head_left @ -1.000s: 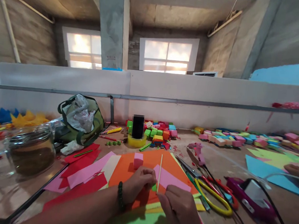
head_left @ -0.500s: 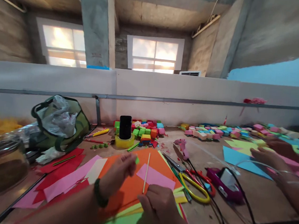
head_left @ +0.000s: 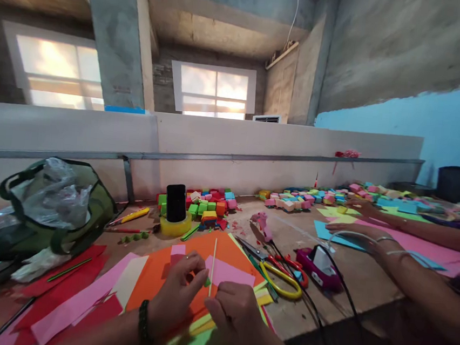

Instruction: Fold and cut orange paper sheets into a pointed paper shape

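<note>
The right hand [head_left: 236, 314] pinches the lower end of a thin wooden stick [head_left: 213, 266], held upright over the orange paper [head_left: 154, 279] at the near middle of the surface [head_left: 348, 292]. The left hand [head_left: 180, 292] has its fingertips closed on a small green scrap [head_left: 206, 282] pressed against the stick. The stick looks light, stiff and easily snapped, so it is best gripped low, near the scrap; the scrap seems soft and flimsy.

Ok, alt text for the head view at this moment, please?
A person's right hand holds a thin wooden stick upright while the left hand pinches a small green piece beside it, above an orange paper sheet. Scissors lie to the right; another person's arms rest on the table.
</note>
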The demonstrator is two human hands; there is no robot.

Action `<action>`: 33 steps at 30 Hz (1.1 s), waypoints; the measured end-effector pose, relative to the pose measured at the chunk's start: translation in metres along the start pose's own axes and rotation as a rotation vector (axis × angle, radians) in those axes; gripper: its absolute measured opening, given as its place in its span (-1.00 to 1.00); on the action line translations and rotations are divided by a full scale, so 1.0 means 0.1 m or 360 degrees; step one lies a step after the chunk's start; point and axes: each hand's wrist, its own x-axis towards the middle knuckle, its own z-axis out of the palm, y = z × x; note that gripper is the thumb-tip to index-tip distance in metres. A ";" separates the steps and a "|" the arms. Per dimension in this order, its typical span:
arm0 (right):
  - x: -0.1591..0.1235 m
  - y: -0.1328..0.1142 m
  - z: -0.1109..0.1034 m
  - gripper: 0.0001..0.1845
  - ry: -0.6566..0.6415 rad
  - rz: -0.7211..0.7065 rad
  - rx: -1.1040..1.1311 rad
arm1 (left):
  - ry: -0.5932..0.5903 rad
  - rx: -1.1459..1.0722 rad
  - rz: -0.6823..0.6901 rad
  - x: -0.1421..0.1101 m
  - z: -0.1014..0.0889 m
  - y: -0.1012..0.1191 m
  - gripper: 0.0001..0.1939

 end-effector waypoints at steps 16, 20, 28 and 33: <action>0.01 0.01 0.03 -0.82 0.0253 0.0175 -0.0001 | -0.0108 -0.0228 -0.0072 -0.05 0.00 -0.18 -0.65; 0.02 0.09 0.10 -0.85 0.0280 0.0330 0.0087 | -0.0098 -0.0221 -0.0046 -0.04 -0.01 -0.14 -0.70; 0.05 0.11 0.10 -0.87 0.0345 0.0293 0.0041 | -0.0026 -0.0398 -0.0126 -0.01 -0.07 -0.09 -0.75; 0.06 0.07 0.07 -0.84 0.0364 0.0363 0.0043 | -0.0122 -0.0486 -0.0096 -0.01 -0.07 -0.14 -0.83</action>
